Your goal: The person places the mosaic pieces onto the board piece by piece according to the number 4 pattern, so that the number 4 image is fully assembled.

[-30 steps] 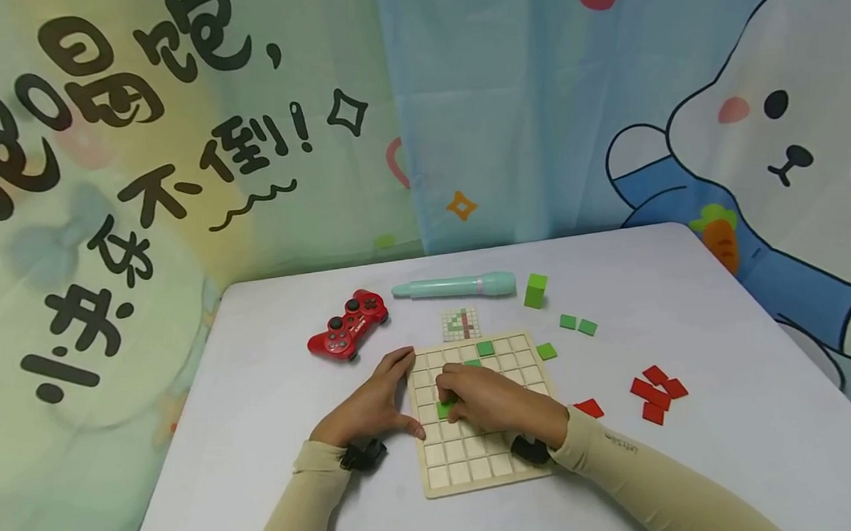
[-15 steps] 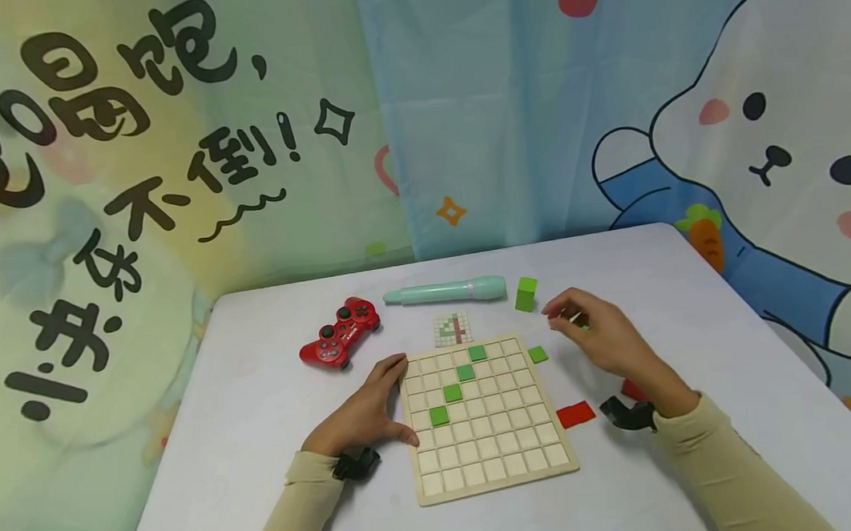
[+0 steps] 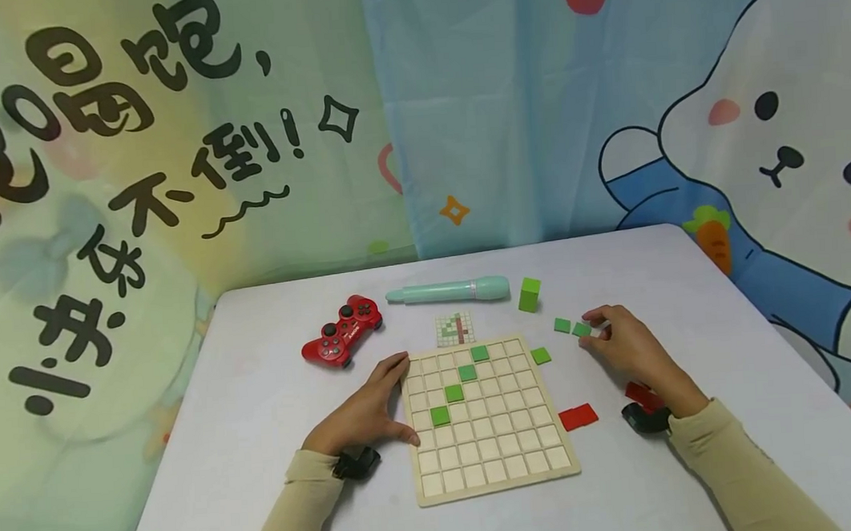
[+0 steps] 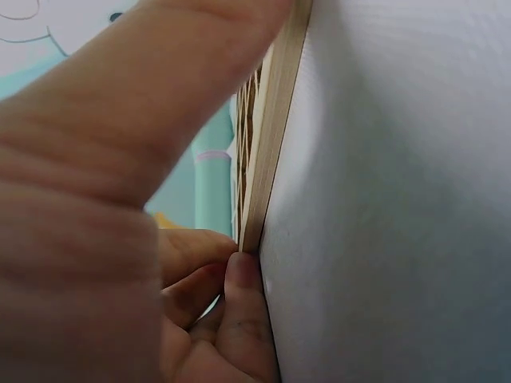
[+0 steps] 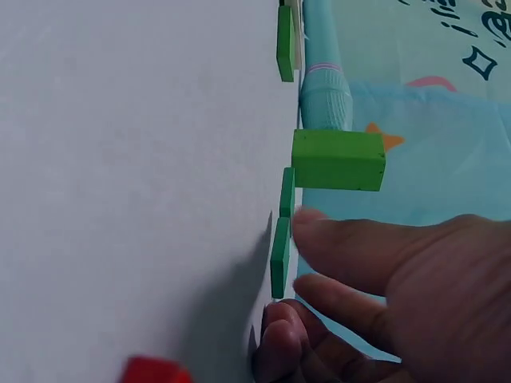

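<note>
Pressing our left hand [image 3: 367,413] against the 9 o'clock edge of the wooden grid board [image 3: 485,415], we keep the fingers fairly straight along its side, the thumb at the lower part of that edge; the left wrist view shows fingertips [image 4: 239,295] touching the board's rim [image 4: 271,144]. Our right hand [image 3: 628,349] sits at about 3 o'clock from the board, its fingers curled over a small green tile [image 3: 582,329] on the white table [image 3: 259,402]. In the right wrist view the fingertips [image 5: 319,231] meet this tile [image 5: 279,257], but we cannot tell whether it is truly pinched or only touched. A second loose green tile [image 3: 562,325] lies just beside it, a third [image 3: 541,356] near the board's 2 o'clock corner. Four green tiles run diagonally across the board's cells [image 3: 460,382]. Red tiles [image 3: 578,416] lie at 4 o'clock. At 12 o'clock lie a green block [image 3: 529,294], a teal pen [image 3: 448,291], a pattern card [image 3: 454,329] and a red gamepad [image 3: 343,340].
</note>
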The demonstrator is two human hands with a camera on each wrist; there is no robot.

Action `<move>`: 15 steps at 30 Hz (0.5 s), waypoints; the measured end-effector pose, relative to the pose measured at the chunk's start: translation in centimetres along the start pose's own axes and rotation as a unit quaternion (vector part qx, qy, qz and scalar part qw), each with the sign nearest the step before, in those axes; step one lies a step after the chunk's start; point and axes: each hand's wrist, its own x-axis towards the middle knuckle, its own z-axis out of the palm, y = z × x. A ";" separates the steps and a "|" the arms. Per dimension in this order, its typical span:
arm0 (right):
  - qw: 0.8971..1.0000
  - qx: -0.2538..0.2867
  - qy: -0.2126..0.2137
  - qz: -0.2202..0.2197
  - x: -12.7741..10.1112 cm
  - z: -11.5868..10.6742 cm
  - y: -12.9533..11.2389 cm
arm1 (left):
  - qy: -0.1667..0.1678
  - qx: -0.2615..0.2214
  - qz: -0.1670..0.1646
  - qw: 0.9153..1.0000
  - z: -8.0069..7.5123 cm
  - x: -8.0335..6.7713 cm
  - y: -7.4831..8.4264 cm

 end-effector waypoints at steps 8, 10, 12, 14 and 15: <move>0.999 -0.019 -0.007 -0.028 0.4 0.1 0.0 | -0.004 -0.002 0.001 1.000 -0.1 0.1 0.0; 0.999 -0.020 -0.005 -0.032 0.4 0.1 0.0 | -0.005 0.000 0.001 1.000 -0.1 0.1 -0.1; 0.999 -0.021 -0.004 -0.035 0.3 0.2 0.0 | -0.004 0.001 0.001 1.000 -0.1 0.1 -0.1; 0.999 -0.022 -0.005 -0.037 0.3 0.2 -0.1 | -0.002 0.002 0.000 1.000 0.0 0.1 -0.1; 0.999 -0.023 -0.006 -0.037 0.2 0.2 -0.1 | -0.002 0.001 0.000 1.000 0.1 0.1 -0.2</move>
